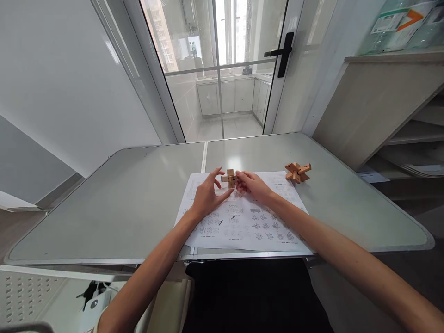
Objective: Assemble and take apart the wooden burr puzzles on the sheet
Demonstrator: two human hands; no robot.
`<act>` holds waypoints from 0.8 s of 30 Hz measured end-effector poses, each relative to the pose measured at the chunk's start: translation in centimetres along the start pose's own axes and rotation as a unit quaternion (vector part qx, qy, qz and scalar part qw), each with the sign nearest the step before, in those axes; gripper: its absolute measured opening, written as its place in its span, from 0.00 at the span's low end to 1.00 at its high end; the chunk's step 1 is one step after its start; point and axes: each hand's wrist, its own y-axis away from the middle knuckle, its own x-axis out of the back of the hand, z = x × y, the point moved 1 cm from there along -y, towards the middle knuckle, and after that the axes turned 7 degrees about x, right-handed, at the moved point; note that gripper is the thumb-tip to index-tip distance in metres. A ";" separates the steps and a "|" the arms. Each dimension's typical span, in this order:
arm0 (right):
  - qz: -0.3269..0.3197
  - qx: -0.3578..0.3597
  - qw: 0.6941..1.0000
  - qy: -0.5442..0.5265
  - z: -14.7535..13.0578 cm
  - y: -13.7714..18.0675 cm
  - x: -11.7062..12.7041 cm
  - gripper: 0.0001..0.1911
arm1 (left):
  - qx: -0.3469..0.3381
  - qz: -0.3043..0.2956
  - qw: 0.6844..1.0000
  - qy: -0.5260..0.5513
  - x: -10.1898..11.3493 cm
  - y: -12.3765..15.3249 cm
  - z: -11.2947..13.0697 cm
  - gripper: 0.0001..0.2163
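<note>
A small wooden interlocking puzzle (229, 177) stands on a printed instruction sheet (243, 222) in the middle of the grey table (138, 194). My right hand (251, 184) is closed on its right side, fingers pinching one of the wooden pieces. Just left of the puzzle is my left hand (207, 194), fingers spread and curved around it, thumb and forefinger close to the wood but apparently not gripping it. A second, assembled wooden burr puzzle (297, 171) lies apart to the right on the table.
A glass door with a black handle (285, 52) stands behind the table. Wooden shelving (398, 115) rises at the right. A seam (204, 159) runs down the table's middle. Under the near edge sits a white perforated panel (31, 296).
</note>
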 end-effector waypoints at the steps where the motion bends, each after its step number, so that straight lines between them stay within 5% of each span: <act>1: 0.025 -0.011 0.999 -0.040 0.0 -0.2 0.3 0.20 | 0.007 -0.001 1.000 0.005 0.0 0.0 0.0 0.33; 8: 0.140 -0.033 0.971 -0.191 0.1 -1.3 2.5 0.02 | 0.018 -0.047 0.999 -0.013 0.1 -0.1 -0.3 0.19; 19: 0.271 -0.010 0.912 -0.307 -0.6 -2.1 4.3 0.06 | 0.023 -0.082 0.996 -0.018 0.1 -0.1 -0.4 0.18; 24: 0.319 0.022 0.910 -0.266 -0.7 -2.8 6.0 0.07 | 0.015 -0.087 0.996 -0.024 0.0 -0.2 -0.5 0.17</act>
